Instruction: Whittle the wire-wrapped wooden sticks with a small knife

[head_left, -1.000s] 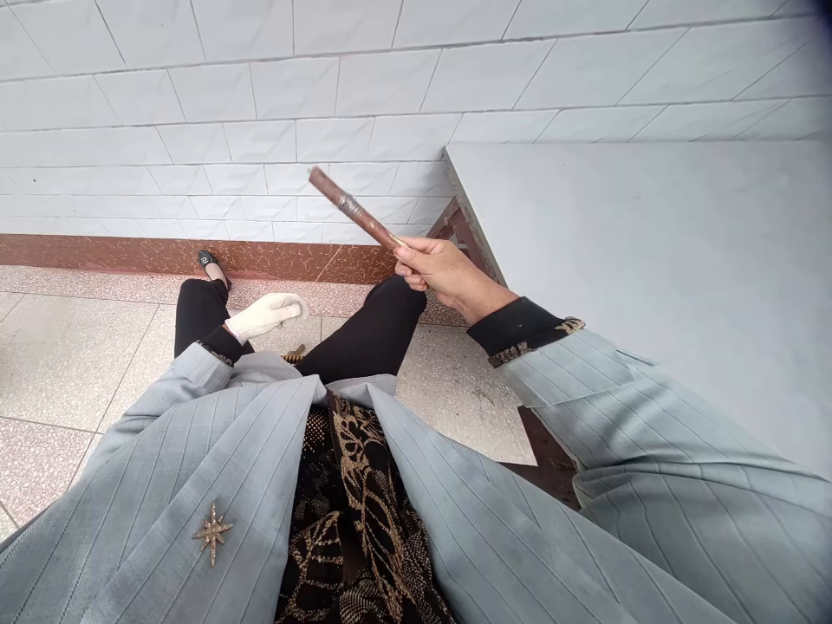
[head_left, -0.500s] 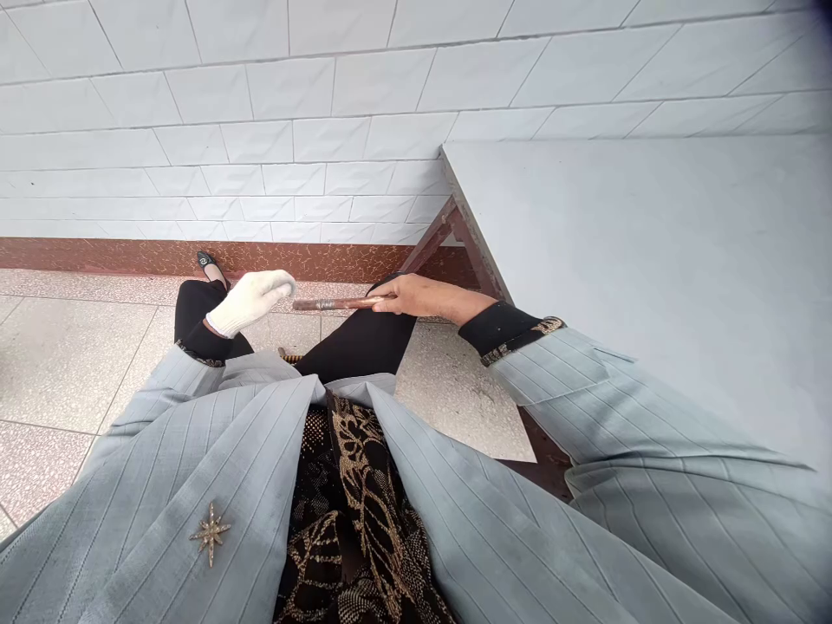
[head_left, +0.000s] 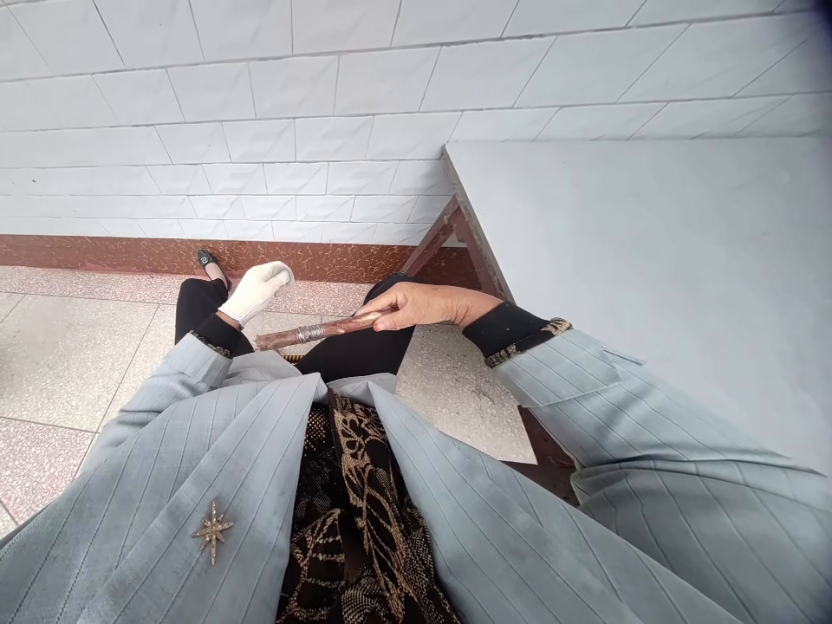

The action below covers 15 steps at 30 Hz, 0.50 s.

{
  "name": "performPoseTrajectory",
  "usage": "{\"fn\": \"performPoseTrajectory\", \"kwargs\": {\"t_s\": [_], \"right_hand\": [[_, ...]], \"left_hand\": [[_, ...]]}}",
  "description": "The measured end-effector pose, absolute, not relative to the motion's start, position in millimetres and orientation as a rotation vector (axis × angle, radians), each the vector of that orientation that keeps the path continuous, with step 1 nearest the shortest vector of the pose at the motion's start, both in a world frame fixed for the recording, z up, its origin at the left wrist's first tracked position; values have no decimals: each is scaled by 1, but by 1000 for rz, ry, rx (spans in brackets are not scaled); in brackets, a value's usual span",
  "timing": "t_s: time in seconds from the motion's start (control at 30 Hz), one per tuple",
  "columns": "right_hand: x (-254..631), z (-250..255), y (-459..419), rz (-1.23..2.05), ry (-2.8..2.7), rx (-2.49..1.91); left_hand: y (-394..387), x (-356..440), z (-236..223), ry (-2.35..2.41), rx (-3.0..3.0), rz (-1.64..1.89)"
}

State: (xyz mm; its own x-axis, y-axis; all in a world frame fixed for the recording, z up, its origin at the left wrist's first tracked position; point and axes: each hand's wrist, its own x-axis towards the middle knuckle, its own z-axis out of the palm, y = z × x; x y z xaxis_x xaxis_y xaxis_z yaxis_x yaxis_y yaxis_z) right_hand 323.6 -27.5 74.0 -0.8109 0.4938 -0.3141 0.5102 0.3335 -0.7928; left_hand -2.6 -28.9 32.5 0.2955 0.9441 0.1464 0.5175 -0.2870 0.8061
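Head view: the right hand (head_left: 416,308) has its grip clamped around one end of a brown stick (head_left: 312,333) with a silver band, which points toward nine o'clock across the black trousers (head_left: 354,355). The white-gloved left hand (head_left: 256,292) sits near the stick's far tip, fingers seemingly together, though the glove makes its grip hard to tell. A grey table (head_left: 624,260) fills two o'clock.

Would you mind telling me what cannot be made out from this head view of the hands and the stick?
- Stick: its upper end is hidden by the fingers of the right hand.
- Small brown object: mostly hidden by the stick and jacket, and too small to name.
- Left hand: the white glove hides its skin and finger detail.
- Grey tabletop: cut off by the right edge.
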Motion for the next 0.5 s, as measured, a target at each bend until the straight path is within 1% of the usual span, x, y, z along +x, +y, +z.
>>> {"fn": "performPoseTrajectory", "kwargs": {"t_s": [0.1, 0.17, 0.23, 0.3, 0.37, 0.43, 0.5], "right_hand": [[320, 75, -32, -1637, 2631, 1075], [318, 73, -33, -1711, 2710, 1314], [316, 70, -31, -1682, 2734, 1641], [317, 67, -27, -1493, 2680, 1895], [319, 66, -23, -1223, 2619, 1989], [321, 65, -21, -1005, 2582, 1977], [322, 65, -19, -893, 2570, 1871]], "left_hand": [[-34, 9, 19, 1194, 2015, 593], [-40, 16, 11, 1122, 2025, 477], [-46, 20, 8, 1079, 1984, 416], [-51, 19, 9, 1073, 1965, 371], [-53, 15, 14, 1104, 1991, 350], [-52, 10, 20, 1123, 2064, 336], [-51, 7, 25, 1114, 2171, 322]]}}
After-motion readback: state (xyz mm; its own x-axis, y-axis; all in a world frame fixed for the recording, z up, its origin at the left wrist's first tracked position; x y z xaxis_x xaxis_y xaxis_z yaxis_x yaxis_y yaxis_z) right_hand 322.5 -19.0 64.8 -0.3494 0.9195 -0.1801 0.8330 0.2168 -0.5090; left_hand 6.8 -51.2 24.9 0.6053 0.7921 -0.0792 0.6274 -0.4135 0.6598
